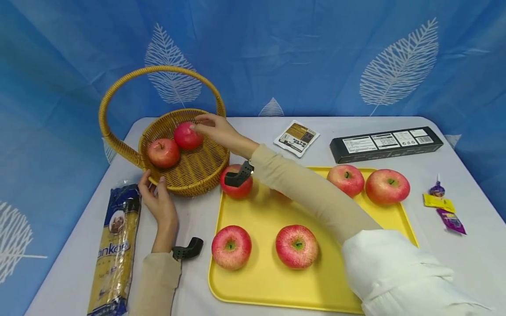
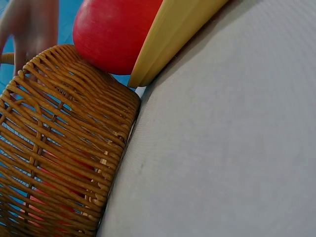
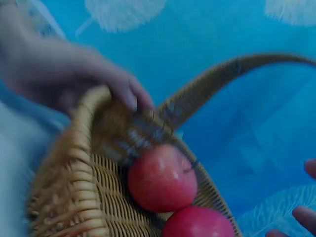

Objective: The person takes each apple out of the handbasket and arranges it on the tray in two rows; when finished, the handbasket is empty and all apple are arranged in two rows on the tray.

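Observation:
A round wicker basket (image 1: 205, 186) with a tall arched handle stands at the back left. Two red apples, a nearer apple (image 1: 163, 153) and a farther apple (image 1: 188, 136), lie side by side inside. My left hand (image 1: 159, 206) holds the basket's near rim, and the right wrist view shows its fingertips (image 3: 129, 98) over that rim. Above the farther apple is my right hand (image 1: 221, 131), its fingers loosely extended and overlapping the fruit in the head view. In the right wrist view its spread fingertips (image 3: 304, 217) are apart from the apples.
Several apples sit on a yellow tray (image 1: 261, 289); one is mostly hidden under my right sleeve. A pasta packet (image 1: 114, 254) lies left of my left arm. Behind the tray are a sachet (image 1: 296, 138) and a long black box (image 1: 387, 145). Small sweets (image 1: 439, 202) lie at right.

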